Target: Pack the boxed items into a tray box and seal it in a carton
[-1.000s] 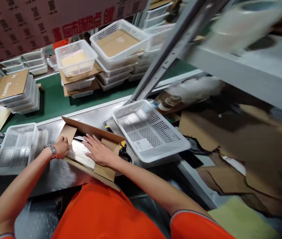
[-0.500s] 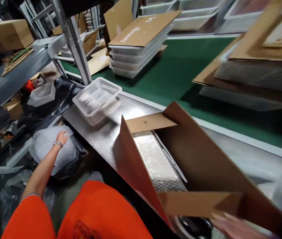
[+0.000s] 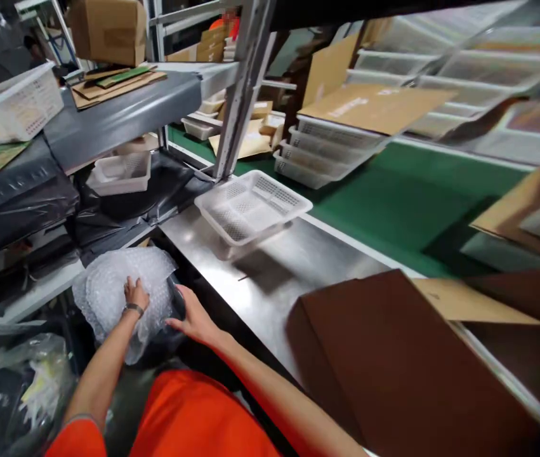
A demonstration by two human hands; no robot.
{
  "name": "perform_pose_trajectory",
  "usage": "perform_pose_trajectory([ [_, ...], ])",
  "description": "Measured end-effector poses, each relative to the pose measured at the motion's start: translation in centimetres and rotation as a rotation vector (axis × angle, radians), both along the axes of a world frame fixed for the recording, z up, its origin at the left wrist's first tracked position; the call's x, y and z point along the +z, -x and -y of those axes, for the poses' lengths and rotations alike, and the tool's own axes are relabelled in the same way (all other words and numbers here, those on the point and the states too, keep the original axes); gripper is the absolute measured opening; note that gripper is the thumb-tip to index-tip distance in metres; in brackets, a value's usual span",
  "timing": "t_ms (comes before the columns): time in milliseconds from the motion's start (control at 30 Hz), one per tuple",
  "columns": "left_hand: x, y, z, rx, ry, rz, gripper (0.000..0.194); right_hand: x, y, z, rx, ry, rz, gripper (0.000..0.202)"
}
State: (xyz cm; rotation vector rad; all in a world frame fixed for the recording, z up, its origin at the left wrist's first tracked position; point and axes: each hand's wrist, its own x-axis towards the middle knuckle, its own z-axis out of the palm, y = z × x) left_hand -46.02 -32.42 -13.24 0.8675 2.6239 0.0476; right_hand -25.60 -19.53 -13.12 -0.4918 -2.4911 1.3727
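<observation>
Below the bench's (image 3: 270, 279) left edge: roll of bubble wrap (image 3: 112, 285), probably light, soft and crushable; best taken by a loose outer fold. Left hand (image 3: 135, 293) pressed on top, fingers curled into the film; right hand (image 3: 197, 317) open alongside, holding nothing. Basket (image 3: 250, 206) at far edge, cardboard box (image 3: 393, 355) at near right corner.

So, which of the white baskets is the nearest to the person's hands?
The single empty basket on the steel table, beside the shelf post. The others sit farther off: stacked on the green belt, or up on the grey shelving at left.
</observation>
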Motion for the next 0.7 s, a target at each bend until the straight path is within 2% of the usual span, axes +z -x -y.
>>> perform_pose_trajectory([
  [67, -2.3, -1.3, 1.1, 0.019, -0.022, 0.018, 0.070, -0.6, 7.3, 0.7, 0.074, -0.070, 0.123, 0.130],
  [100, -3.4, -2.1, 1.8, 0.033, -0.033, 0.028, 0.068, -0.7, 10.0, 1.0, 0.095, -0.113, 0.188, 0.128],
  [167, -5.3, -3.4, 3.4, -0.005, -0.054, 0.060, 0.066, -0.5, 13.6, 0.7, 0.115, -0.208, 0.323, 0.105],
  [233, -6.6, -3.9, 5.2, -0.050, -0.071, 0.084, 0.066, 0.2, 14.9, -0.9, 0.115, -0.285, 0.437, 0.073],
  [300, -7.4, -3.6, 7.0, -0.076, -0.083, 0.110, 0.065, 1.1, 14.5, -3.6, 0.098, -0.322, 0.484, 0.054],
  [367, -7.7, -2.8, 8.4, -0.099, -0.097, 0.134, 0.066, 2.1, 13.6, -6.1, 0.063, -0.334, 0.477, 0.050],
  [433, -7.8, -2.3, 9.0, -0.137, -0.107, 0.151, 0.067, 2.7, 13.1, -7.3, 0.050, -0.334, 0.449, 0.054],
  [500, -8.0, -2.6, 8.8, -0.175, -0.106, 0.163, 0.067, 2.8, 13.7, -6.5, 0.077, -0.315, 0.407, 0.066],
  [600, -8.5, -4.8, 7.4, -0.188, -0.058, 0.188, 0.067, 2.3, 16.7, -3.2, 0.151, -0.286, 0.371, 0.089],
  [633, -8.7, -5.7, 7.0, -0.180, -0.038, 0.195, 0.067, 2.1, 17.8, -2.1, 0.186, -0.296, 0.384, 0.092],
  [700, -9.3, -7.4, 6.6, -0.144, 0.004, 0.206, 0.067, 2.0, 19.7, -0.9, 0.268, -0.339, 0.437, 0.085],
])
